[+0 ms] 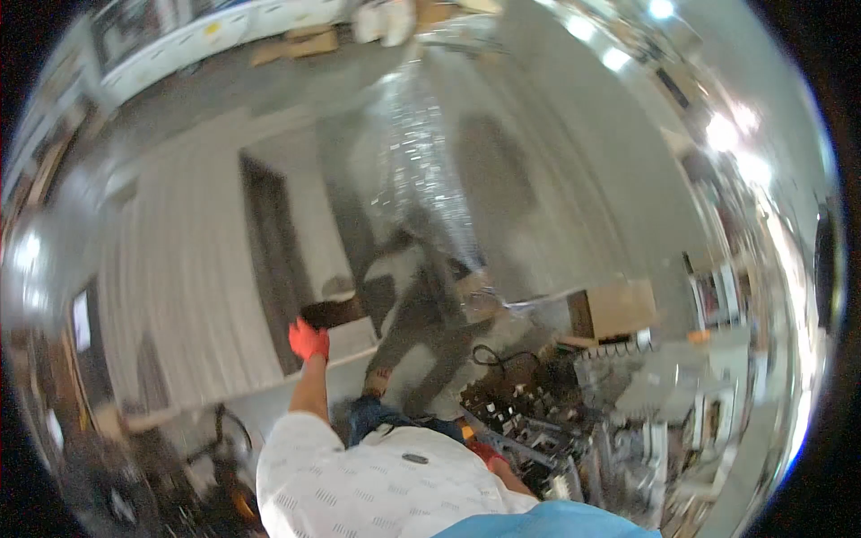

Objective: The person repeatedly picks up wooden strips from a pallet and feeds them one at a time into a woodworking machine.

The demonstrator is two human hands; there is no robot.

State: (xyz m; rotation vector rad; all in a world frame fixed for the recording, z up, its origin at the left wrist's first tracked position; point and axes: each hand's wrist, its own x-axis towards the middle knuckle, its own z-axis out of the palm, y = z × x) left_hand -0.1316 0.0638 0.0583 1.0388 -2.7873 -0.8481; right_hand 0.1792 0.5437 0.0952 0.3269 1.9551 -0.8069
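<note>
My left hand (309,339), in a red glove, is at the front edge of a large grey wood-grain cabinet (184,269) that lies on the floor. Its fingers are blurred, so whether they grip anything is unclear. Right beside them is a dark patch (334,311), which may be an opening or an object. My right hand (489,455), also red-gloved, hangs low by my hip, close to a dark tray of small parts (520,417). My body and arm hide part of it, and its fingers do not show clearly.
Crumpled clear plastic film (417,152) stretches between the cabinet and a second grey panelled unit (574,188). An open cardboard box (621,309) stands to the right. A black cable (498,357) loops near the parts. White cabinets (197,45) line the far left.
</note>
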